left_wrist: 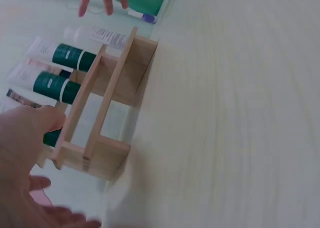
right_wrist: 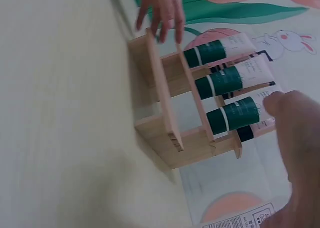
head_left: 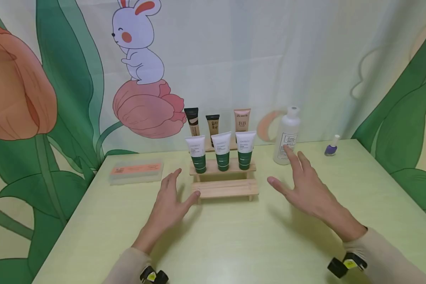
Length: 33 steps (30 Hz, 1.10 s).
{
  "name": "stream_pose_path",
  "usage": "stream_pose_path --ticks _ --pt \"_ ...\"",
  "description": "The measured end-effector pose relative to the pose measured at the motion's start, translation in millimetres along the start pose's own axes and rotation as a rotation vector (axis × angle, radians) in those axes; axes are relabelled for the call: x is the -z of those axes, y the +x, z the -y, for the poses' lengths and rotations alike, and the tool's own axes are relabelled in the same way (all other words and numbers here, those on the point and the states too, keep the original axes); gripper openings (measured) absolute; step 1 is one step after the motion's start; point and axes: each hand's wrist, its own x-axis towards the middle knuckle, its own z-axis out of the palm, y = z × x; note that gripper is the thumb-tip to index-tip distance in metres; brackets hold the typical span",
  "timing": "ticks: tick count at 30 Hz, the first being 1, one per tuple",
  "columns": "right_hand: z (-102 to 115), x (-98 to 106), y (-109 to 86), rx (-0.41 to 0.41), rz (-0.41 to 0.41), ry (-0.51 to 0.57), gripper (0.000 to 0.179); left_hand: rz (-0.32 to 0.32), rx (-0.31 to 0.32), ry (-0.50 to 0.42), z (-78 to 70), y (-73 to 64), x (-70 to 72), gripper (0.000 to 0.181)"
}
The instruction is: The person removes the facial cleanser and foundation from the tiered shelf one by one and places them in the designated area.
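Note:
A wooden three-step rack (head_left: 227,190) stands mid-table. On its middle step are three white-and-green tubes (head_left: 222,152). Behind them on the top step are two black-capped tan tubes (head_left: 213,124) and a pink BB cream tube (head_left: 242,120); the lowest step is bare. My left hand (head_left: 168,207) is spread at the rack's left side, holding nothing; whether its thumb touches the wood I cannot tell. To the right of the rack, my right hand (head_left: 310,193) hovers with fingers extended, nothing in it. Its fingertips overlap a white bottle (head_left: 287,134) in the head view; contact is unclear.
A flat translucent case (head_left: 136,172) with an orange label lies to the left of the rack. Far right is a small purple nail polish bottle (head_left: 330,150) with a white cap. A printed curtain (head_left: 213,51) hangs along the table's back edge.

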Motion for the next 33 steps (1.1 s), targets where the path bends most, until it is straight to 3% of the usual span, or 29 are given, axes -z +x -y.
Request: stream_pose_path --ticks 5,9,13,22,33 --pt "4.7 5.0 14.6 0.066 -0.146 0.191 0.095 0.003 0.048 -0.304 14.0 9.5 -7.3 0.07" --pt "10.2 -1.6 26.8 0.159 -0.255 0.395 0.073 0.009 0.086 -0.424 23.5 12.7 -11.3 0.055" --pt "15.9 -12.9 39.4 0.21 -0.267 0.582 0.065 0.033 0.047 -0.521 31.8 15.6 -15.4 0.043" --pt "28.4 -40.3 68.3 0.191 -0.206 0.819 0.066 0.063 -0.032 -0.516 41.6 16.9 -21.3 0.03" --pt "35.0 -57.6 80.8 0.173 -0.185 0.86 0.061 0.053 -0.043 -0.513 41.7 15.7 -23.1 0.033"
